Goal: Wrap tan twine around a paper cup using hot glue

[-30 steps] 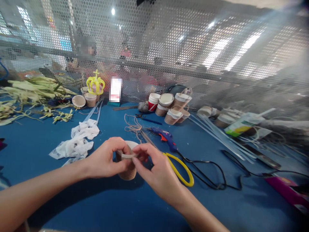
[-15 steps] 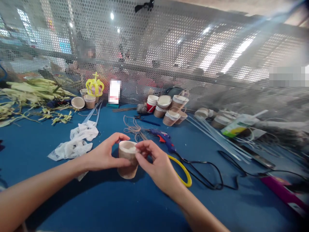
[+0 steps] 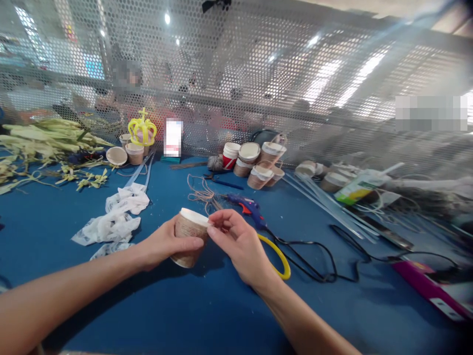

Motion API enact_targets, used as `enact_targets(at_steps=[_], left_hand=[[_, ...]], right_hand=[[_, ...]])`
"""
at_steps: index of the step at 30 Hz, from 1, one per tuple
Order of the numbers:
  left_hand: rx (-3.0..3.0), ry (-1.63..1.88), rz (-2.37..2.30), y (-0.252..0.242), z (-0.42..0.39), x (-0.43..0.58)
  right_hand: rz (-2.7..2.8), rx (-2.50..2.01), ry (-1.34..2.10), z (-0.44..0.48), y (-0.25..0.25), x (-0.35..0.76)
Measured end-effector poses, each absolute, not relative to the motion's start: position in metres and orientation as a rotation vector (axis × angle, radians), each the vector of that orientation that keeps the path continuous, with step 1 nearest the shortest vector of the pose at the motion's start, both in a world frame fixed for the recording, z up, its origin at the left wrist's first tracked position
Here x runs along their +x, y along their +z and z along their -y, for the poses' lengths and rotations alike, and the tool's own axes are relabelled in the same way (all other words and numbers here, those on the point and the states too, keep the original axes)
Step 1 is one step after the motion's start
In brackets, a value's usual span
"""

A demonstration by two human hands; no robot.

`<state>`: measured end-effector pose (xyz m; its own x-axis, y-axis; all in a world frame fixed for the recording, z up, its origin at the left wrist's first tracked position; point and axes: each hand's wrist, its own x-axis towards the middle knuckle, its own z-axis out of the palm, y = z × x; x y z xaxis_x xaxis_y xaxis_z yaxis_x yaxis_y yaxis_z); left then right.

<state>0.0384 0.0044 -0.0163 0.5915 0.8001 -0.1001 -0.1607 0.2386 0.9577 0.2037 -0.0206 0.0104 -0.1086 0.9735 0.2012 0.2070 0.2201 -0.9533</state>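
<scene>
My left hand is wrapped round a small paper cup covered in brown twine, held upright just above the blue table. My right hand pinches the cup's white rim on its right side with thumb and forefinger. Yellow-handled scissors lie on the table just behind my right hand. A blue and orange glue gun lies a little farther back, with a bundle of brown twine beside it.
Several twine-wrapped cups stand at the back centre by a perforated metal screen. A yellow crown sits on cups at the back left beside dried leaves. White crumpled plastic lies left. A black cable and clear sticks run right.
The cup was tilted with its mouth toward me and both hands at its rim; now it stands upright, my left hand round its side and my right pinching the rim.
</scene>
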Motion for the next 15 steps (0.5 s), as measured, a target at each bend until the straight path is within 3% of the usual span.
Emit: enact_targets(at_steps=[15], left_hand=[[1.173,0.698,-0.691,-0.0174,-0.0061,0.0357]], right_hand=[[1.537,-1.136,1.04,0.0218,0.0136,0.2034]])
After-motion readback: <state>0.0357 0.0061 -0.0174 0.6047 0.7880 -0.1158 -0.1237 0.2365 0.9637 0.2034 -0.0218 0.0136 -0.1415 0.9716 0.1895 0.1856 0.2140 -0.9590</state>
